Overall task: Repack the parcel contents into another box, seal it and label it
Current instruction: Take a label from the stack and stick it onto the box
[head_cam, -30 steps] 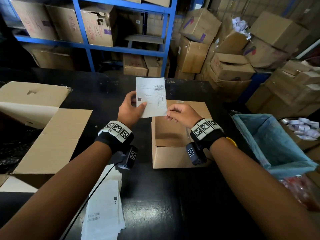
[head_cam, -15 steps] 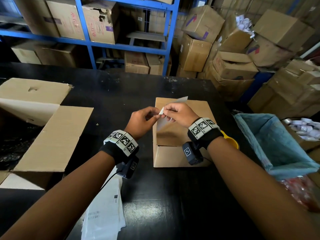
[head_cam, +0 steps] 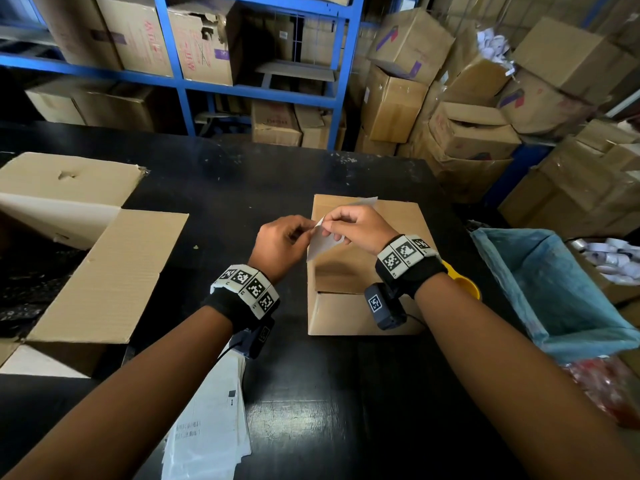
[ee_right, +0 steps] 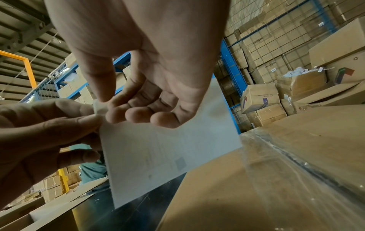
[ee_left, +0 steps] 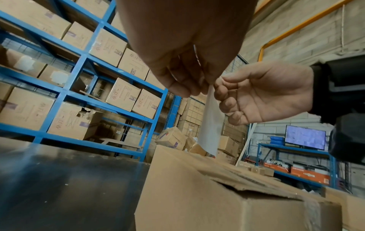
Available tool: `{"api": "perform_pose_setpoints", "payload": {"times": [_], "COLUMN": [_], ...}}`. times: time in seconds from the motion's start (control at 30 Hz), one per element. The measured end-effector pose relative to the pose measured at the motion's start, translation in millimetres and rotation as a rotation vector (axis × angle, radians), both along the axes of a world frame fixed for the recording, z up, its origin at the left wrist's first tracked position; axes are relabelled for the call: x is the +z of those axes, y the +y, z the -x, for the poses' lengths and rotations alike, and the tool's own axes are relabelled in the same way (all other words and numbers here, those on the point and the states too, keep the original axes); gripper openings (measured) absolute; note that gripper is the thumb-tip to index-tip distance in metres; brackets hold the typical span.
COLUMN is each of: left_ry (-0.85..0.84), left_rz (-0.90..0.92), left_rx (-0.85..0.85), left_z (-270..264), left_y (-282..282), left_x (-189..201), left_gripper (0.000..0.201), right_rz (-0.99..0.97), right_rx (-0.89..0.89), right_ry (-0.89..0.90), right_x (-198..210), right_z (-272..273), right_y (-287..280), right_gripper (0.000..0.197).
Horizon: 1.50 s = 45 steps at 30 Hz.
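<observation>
A small closed cardboard box [head_cam: 360, 306] sits on the black table [head_cam: 225, 188], its top seam covered with clear tape [ee_right: 276, 164]. Just above it both hands pinch one corner of a white shipping label [head_cam: 322, 245] [ee_right: 158, 150] [ee_left: 210, 125]. My left hand [head_cam: 280, 242] holds the corner from the left, my right hand [head_cam: 356, 225] from the right, thumb and forefinger tips nearly touching. The label hangs tilted, its blank back facing me, print showing faintly through in the right wrist view.
A large opened cardboard box [head_cam: 86, 258] lies at the left. A stack of printed sheets [head_cam: 207, 424] lies near the front edge. A yellow tape dispenser [head_cam: 464, 282] peeks from behind my right wrist. A blue-lined bin [head_cam: 554, 289] stands right; blue shelving [head_cam: 256, 81] with cartons behind.
One second ago the label was held up with its printed face toward me. Both hands have since lowered it over the small box, turned it over and closed in on one corner.
</observation>
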<state>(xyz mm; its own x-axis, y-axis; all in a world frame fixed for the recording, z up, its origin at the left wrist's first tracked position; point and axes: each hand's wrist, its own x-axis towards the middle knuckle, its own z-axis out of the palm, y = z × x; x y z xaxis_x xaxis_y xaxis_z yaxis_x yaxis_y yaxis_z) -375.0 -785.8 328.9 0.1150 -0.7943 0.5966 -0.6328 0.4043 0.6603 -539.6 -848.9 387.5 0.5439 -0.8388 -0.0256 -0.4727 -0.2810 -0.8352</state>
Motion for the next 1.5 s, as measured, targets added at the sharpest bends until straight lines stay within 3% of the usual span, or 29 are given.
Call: {"api": "perform_pose_setpoints", "payload": {"times": [0.2,0.83,1.17,1.3,1.5], "left_ry": [-0.088,-0.155,-0.160,-0.031,0.252], "left_rz": [0.035,-0.005,0.000,-0.049,-0.297], "left_rx": [0.016,0.016,0.005,-0.002,-0.052], "left_z": [0,-1,-2,2,2], "left_y": [3,6,7,9,8], "left_x": [-2,-5,-4,-1,0], "left_gripper": [0.028,0.016,0.025,0.016,0.013], "right_rz": [-0.041,-0.028,-0.036,-0.006,0.140], "right_rx": [-0.011,-0.013,0.002,0.001,0.019], "right_ry": [-0.031,-0.009,-0.036,-0.013,0.078], "right_x": [-1,-4,-5,-6,-13], "right_z": [-1,-2,-1,-2,-4], "right_y": [1,5,5,4,-2], "right_gripper": [0.010,0.010,0.012,0.010,0.005]}}
